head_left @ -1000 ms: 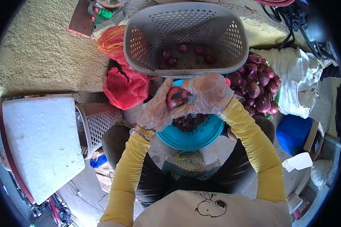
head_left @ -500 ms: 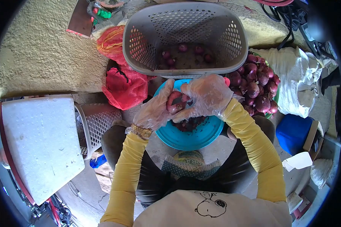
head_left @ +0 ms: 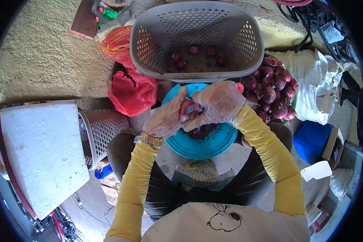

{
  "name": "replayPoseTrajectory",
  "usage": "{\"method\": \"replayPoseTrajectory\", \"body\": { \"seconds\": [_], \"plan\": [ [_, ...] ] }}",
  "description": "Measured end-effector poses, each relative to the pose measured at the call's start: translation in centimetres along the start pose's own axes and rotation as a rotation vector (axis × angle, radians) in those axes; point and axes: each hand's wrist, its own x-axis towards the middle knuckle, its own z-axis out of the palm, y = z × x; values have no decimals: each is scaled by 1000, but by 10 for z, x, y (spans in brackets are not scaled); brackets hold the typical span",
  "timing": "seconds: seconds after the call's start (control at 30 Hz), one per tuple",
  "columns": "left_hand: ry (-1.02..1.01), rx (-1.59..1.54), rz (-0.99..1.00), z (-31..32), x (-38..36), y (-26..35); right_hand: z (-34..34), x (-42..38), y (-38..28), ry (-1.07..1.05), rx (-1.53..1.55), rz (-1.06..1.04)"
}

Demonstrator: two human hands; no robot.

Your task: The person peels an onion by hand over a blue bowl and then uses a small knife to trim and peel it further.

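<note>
Both my hands wear clear plastic gloves and meet above a blue basin [head_left: 201, 150]. In my left hand [head_left: 165, 115] is a red onion [head_left: 184, 109], held between thumb and fingers. My right hand [head_left: 218, 101] is closed around a small tool with a bit of dark blade [head_left: 189, 109] showing against the onion; its handle is hidden in the glove. Under my hands, dark onion scraps [head_left: 205, 132] lie in the basin. Beyond it, a grey perforated basket [head_left: 197, 76] holds several onions [head_left: 194, 49] on its bottom.
A heap of red onions [head_left: 279, 92] fills a green container at the right, beside a white sack [head_left: 316, 84]. A red mesh bag [head_left: 132, 92] lies left of the basket. A white foam lid [head_left: 44, 153] and blue box [head_left: 312, 141] stand at the sides.
My right hand has shifted slightly, and a bit of dark blade now shows against the onion. My left hand still holds the onion in nearly the same place.
</note>
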Motion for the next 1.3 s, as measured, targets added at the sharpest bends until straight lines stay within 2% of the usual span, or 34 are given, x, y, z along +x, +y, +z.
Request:
{"method": "replayPoseTrajectory", "body": {
  "seconds": [0.07,0.2,0.27,0.4,0.47,0.5,0.57,0.6,0.67,0.8,0.9,1.1,1.17,1.2,1.27,1.3],
  "plan": [
    [57,-18,245,6,6,-24,-1,0,0,-9,13,-6],
    [87,118,343,6,-2,-17,6,-2,1,38,28,-18],
    [211,566,417,5,-12,6,10,-2,4,47,42,-9],
    [168,347,278,5,-7,-3,9,-1,5,53,63,-2],
    [278,368,569,10,0,-14,10,-1,5,57,73,0],
    [278,368,569,11,-3,-6,10,-1,5,61,85,1],
    [201,122,259,12,-12,16,14,-1,4,61,103,15],
    [202,122,258,11,-7,11,16,0,3,60,122,29],
    [22,-1033,-69,7,8,-3,17,0,4,69,146,31],
    [102,-891,-37,13,-2,17,22,1,3,123,118,32],
    [186,-1038,-151,15,4,8,24,0,4,158,139,15],
    [-36,-1273,-71,14,-2,25,14,0,3,128,156,38],
    [211,-1302,12,24,-3,45,11,1,3,137,140,51],
    [210,-1301,12,21,1,36,10,2,3,145,123,64],
    [-76,-1353,84,12,12,9,11,3,5,132,124,64],
    [-76,-1352,84,14,10,14,12,3,6,116,125,66]
  ]
}}
